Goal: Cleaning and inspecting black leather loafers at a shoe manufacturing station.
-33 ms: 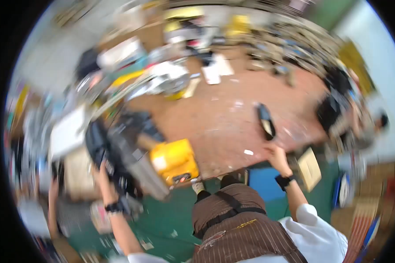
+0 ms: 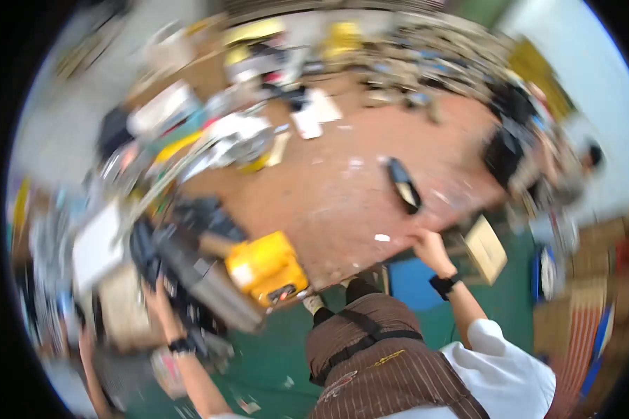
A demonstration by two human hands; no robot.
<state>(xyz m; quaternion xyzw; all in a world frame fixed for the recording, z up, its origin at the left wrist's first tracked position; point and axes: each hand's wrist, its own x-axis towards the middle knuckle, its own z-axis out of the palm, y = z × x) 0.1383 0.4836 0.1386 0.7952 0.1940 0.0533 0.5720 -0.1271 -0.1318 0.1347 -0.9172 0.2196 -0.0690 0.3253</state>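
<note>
A black flat shoe (image 2: 403, 187) with a pale insole lies on the worn reddish-brown tabletop (image 2: 328, 188). Just nearer than it, my right hand (image 2: 432, 251) reaches over the table's front edge, fingers extended and apart from the shoe, with nothing visible in them. Off to the left, my left hand (image 2: 161, 304) is stretched forward beside dark, shiny items (image 2: 189, 293). Past its fingertips sits a long dark shape (image 2: 141, 244). Blur hides whether that hand grips anything. A yellow machine (image 2: 265, 269) stands at the table's near left, beside a grey machine body (image 2: 206, 276).
Papers, bags and boxes (image 2: 168, 108) crowd the far left. Many grey-brown shoe-shaped pieces (image 2: 426, 63) heap at the back. Another person (image 2: 562, 171) is at the far right; another arm (image 2: 91, 363) shows at lower left. A cream board (image 2: 486, 250) and cartons (image 2: 601, 237) stand right.
The whole view has swung slightly, so the table and its things sit further left in the picture. My right hand has shifted a little left with it. The shoe still lies on the table.
</note>
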